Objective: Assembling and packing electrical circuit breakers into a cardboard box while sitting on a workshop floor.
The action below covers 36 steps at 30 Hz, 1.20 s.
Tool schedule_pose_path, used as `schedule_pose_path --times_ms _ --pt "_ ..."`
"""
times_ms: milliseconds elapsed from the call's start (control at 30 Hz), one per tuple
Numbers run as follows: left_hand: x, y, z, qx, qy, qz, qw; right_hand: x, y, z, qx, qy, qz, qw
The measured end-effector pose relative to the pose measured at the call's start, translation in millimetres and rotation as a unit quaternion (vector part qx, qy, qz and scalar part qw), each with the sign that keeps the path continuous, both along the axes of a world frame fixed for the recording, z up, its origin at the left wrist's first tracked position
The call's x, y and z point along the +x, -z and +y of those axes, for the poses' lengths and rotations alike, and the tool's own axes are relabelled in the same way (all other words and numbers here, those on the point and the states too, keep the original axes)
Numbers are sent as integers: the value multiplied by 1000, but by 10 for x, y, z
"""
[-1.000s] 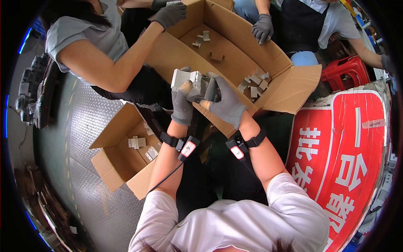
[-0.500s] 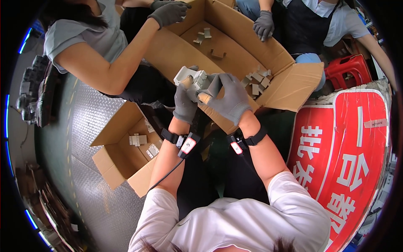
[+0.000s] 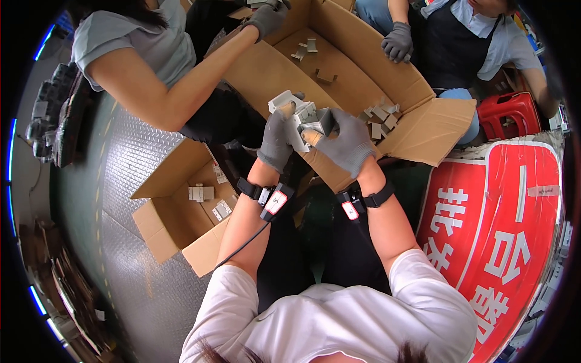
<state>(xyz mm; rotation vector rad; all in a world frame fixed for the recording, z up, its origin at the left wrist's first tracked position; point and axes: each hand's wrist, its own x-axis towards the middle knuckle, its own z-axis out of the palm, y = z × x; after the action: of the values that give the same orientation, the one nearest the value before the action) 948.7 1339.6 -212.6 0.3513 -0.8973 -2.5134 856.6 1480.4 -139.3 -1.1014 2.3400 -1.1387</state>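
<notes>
My left hand [image 3: 275, 145], in a grey glove with tan fingertips, is closed around a white moulded housing [image 3: 280, 101]. My right hand [image 3: 348, 145], gloved the same way, grips a grey U-shaped metal bracket [image 3: 325, 121] against the housing's right side. Fingers partly cover both parts, so I cannot tell whether the bracket is seated. Both hands are above the near side of a large cardboard box [image 3: 275, 75]. Several similar metal brackets [image 3: 381, 118] lie in it, mostly heaped at its right end.
At lower left, a smaller open carton [image 3: 172, 209] holds several white parts [image 3: 201, 192]. One co-worker's gloved hand [image 3: 268, 21] is at upper left; another's [image 3: 397, 42] rests on the large box's far wall. A red stool [image 3: 508, 115] and a red sign board [image 3: 502, 230] stand right.
The housing has turned in my left hand, and the bracket now sits closer against it. Both hands appear slightly further right, with the whole view shifted a little. The co-worker at right has leaned in.
</notes>
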Motion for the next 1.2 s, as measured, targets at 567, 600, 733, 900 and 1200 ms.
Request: schedule_pose_path --times_ms 567,600,733,900,1200 --pt "7 38 -143 -49 -20 -8 999 148 52 -50 -15 28 74 997" --pt "9 33 -145 -53 -19 -14 998 139 68 -53 -16 22 58 998" --pt "16 5 -132 -81 -42 -26 995 114 137 -58 -24 18 23 999" --pt "25 -33 -117 -131 -55 -20 990 100 229 -78 -72 0 -79 994" --pt "42 -66 -79 -178 -66 -41 981 107 291 -69 -72 -28 20 997"
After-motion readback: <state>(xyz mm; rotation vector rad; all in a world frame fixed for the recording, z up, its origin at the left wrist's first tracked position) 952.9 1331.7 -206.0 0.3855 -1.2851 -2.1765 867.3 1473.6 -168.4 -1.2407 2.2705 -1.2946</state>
